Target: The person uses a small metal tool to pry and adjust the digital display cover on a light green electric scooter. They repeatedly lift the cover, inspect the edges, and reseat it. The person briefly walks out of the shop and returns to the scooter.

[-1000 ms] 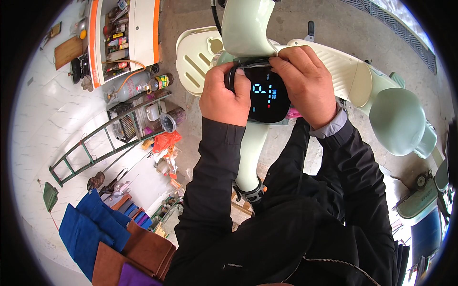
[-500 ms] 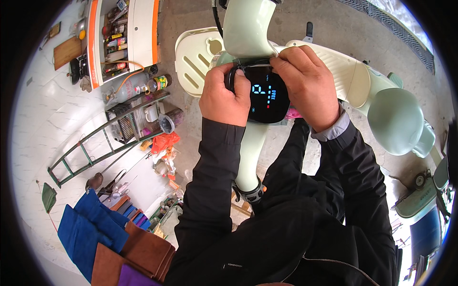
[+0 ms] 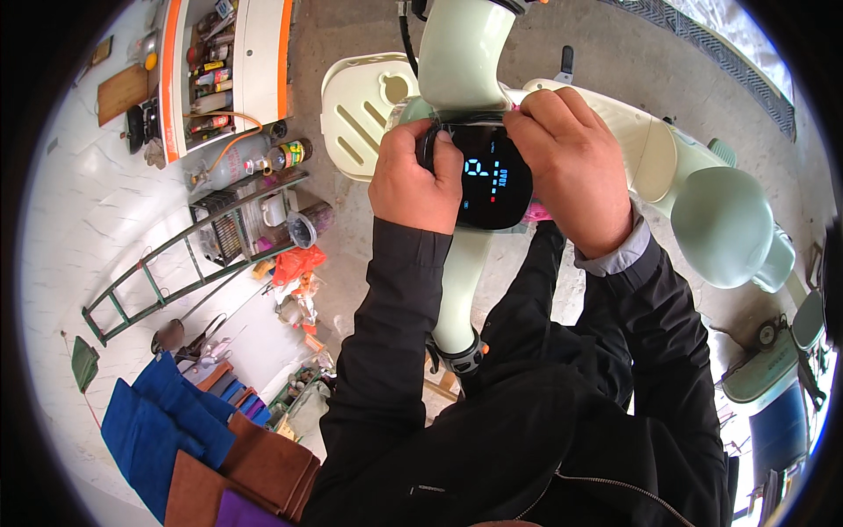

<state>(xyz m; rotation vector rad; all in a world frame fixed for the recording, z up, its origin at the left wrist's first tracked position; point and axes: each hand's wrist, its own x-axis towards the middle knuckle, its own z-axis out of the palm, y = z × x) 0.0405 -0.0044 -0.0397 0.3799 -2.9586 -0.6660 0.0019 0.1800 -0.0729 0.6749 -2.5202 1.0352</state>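
Note:
A pale green scooter's handlebar (image 3: 463,281) runs up the middle, carrying a black display (image 3: 483,198) lit with blue signs and a small red mark. My left hand (image 3: 411,180) is closed on the display's left upper edge, its thumb bent over the rim and its fingers curled beneath. A dark, curved edge shows beside that thumb. At the upper right corner, my right hand (image 3: 571,158) is closed in a pinch, fingertips by the thin rim. What lies between those fingertips is too small to make out.
The scooter's cream footboard (image 3: 628,132) and seat (image 3: 724,224) extend right; a slotted cream basket (image 3: 356,132) is left. Beyond stand a cabinet of bottles (image 3: 206,79), a green ladder (image 3: 193,255) and folded blue cloths (image 3: 158,430). Another green scooter (image 3: 764,373) is at right.
The upper handlebar and display have shifted slightly to the right in view. My right hand has moved a little down and right; both hands keep their grip at the display's upper edge.

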